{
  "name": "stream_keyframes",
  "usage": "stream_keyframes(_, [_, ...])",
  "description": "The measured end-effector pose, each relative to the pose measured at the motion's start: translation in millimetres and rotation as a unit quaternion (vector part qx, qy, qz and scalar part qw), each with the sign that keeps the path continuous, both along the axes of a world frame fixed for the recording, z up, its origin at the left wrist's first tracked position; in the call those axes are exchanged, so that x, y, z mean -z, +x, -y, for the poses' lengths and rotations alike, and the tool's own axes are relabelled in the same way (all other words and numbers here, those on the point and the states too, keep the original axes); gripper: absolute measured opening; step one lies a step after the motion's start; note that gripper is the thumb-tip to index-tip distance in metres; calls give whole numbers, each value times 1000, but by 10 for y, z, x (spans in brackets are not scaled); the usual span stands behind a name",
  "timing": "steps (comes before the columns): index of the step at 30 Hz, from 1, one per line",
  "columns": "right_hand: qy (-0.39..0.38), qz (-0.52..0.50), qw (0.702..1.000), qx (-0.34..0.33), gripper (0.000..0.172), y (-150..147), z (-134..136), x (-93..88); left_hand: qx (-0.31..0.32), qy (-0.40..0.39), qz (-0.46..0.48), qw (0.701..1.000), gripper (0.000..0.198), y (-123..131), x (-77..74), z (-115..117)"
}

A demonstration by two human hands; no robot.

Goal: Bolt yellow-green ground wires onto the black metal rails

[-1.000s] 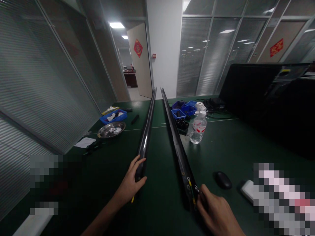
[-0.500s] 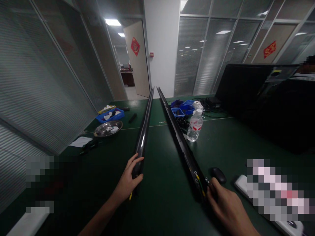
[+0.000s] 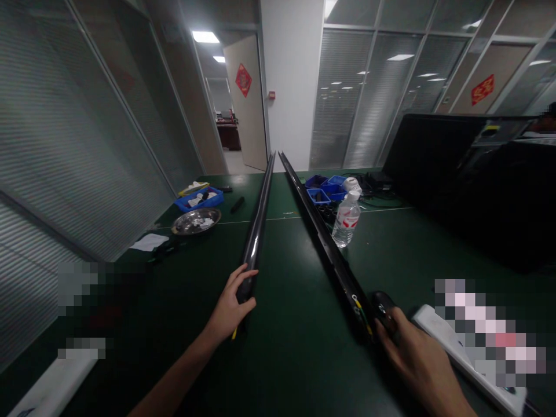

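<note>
Two long black bars lie on the green table (image 3: 286, 359) and run away from me towards the far wall. My left hand (image 3: 229, 310) is wrapped round the near end of the left bar (image 3: 257, 226), where a yellow wire pokes out below my palm. My right hand (image 3: 414, 356) grips the near end of the right bar (image 3: 324, 237), which shows yellow wires and small fittings at its tip. A black mouse (image 3: 382, 301) sits right beside my right fingers.
A water bottle (image 3: 346, 220) stands close to the right bar. Blue bins (image 3: 324, 191) sit behind it, another blue tray (image 3: 198, 200) and a metal dish (image 3: 196, 220) at far left. A large black panel (image 3: 473, 185) fills the right side. A white power strip (image 3: 464, 356) lies near right.
My right hand has swung the near end of the right bar out to the right, up against the mouse. The left hand and left bar have hardly moved.
</note>
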State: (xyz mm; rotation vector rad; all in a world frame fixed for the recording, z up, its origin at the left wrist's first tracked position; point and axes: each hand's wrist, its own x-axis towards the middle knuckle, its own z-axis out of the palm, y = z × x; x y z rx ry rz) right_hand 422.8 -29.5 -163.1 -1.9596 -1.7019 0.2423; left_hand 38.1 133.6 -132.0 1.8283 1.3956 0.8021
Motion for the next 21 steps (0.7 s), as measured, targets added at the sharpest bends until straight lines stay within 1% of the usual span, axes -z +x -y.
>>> stream_keyframes(3, [30,10,999,34,36,-18,46,-137,0,5,4,1000,57,8,0,32])
stream_keyframes(5, [68,17,997,34,38,-80,76,-247,4,10,9,1000,59,5,34,95])
stream_keyframes(8, [136,-12,990,-35,35,-265,113,-410,12,8,25,1000,57,18,97,286])
stream_keyframes(10, [152,-58,982,-95,31,-433,116,-498,11,-4,37,999,56,52,139,456])
stream_keyframes(12, [160,-113,972,-133,32,-622,87,-552,5,-5,52,999,56,112,179,624])
stream_keyframes(15, [111,-224,952,-179,39,-937,-33,-548,-4,19,77,997,58,231,221,804])
stream_keyframes(16, [83,-269,939,-196,42,-1052,-93,-526,-7,24,80,996,59,271,227,838])
stream_keyframes(18, [34,-369,905,-209,44,-1287,-233,-465,-17,44,82,996,59,338,229,869])
stream_keyframes(19, [42,-411,886,-208,43,-1402,-312,-430,-18,51,84,995,59,364,226,870])
stream_keyframes(20, [60,-429,877,-208,42,-1510,-395,-395,-19,59,86,994,59,385,222,863])
stream_keyframes(21, [81,-431,877,-197,41,-1609,-482,-359,-17,64,88,994,58,403,218,851])
